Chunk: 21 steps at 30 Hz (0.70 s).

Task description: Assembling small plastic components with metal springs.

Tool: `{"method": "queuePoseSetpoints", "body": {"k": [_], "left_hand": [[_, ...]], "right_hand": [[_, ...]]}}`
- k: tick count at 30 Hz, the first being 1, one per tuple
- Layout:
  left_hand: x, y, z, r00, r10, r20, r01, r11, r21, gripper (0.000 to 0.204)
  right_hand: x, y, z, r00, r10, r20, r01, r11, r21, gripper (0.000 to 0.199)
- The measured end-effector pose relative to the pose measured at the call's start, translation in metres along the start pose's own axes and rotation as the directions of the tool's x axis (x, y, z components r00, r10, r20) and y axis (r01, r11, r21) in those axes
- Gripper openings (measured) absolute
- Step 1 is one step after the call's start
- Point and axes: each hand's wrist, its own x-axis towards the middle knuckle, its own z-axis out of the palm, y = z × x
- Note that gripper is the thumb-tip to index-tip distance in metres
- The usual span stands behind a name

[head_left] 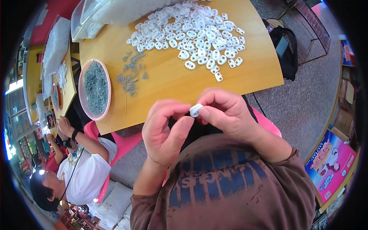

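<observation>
In front of my chest, my right hand [226, 113] pinches a small white plastic cord lock [195, 110] between thumb and fingers. A round hole shows in its near end. My left hand [163, 128] is right beside it, thumb and index finger apart, the index fingertip at the piece's left edge. Whether that fingertip touches it, I cannot tell. Beyond my hands, many white two-holed plastic pieces [199, 42] lie heaped on the wooden table [168, 84]. Small grey springs [132, 71] are scattered to their left.
A pink-rimmed oval bowl [109, 90] full of grey springs stands at the table's left edge. Clear plastic bins [78, 23] of white parts are at the back left. Another person [82, 165] in a white shirt sits left, at another table. A black bag [285, 50] is beyond the right edge.
</observation>
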Motion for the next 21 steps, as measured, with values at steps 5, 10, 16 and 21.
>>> {"method": "queuePoseSetpoints", "body": {"k": [5, 10, 16, 21], "left_hand": [[0.004, 0.005, -0.008, 0.981, -0.162, 0.106, 0.167, 0.985, -0.043, 0.009], [-0.002, 0.003, -0.009, 0.967, -0.217, 0.134, 0.231, 0.968, -0.095, 0.005], [-0.018, -0.008, -0.002, 0.957, -0.281, 0.066, 0.284, 0.876, -0.391, 0.008], [-0.026, -0.005, -0.001, 0.963, -0.249, -0.102, 0.177, 0.872, -0.456, 0.010]], "right_hand": [[0.001, 0.000, 0.002, 0.990, -0.142, 0.020, 0.140, 0.932, -0.333, 0.002], [0.003, 0.004, 0.004, 0.971, -0.234, 0.044, 0.225, 0.842, -0.491, 0.004], [0.003, 0.009, 0.011, 0.960, -0.277, 0.049, 0.256, 0.786, -0.562, 0.005], [0.005, 0.009, 0.019, 0.924, -0.369, 0.103, 0.361, 0.750, -0.554, 0.005]]}}
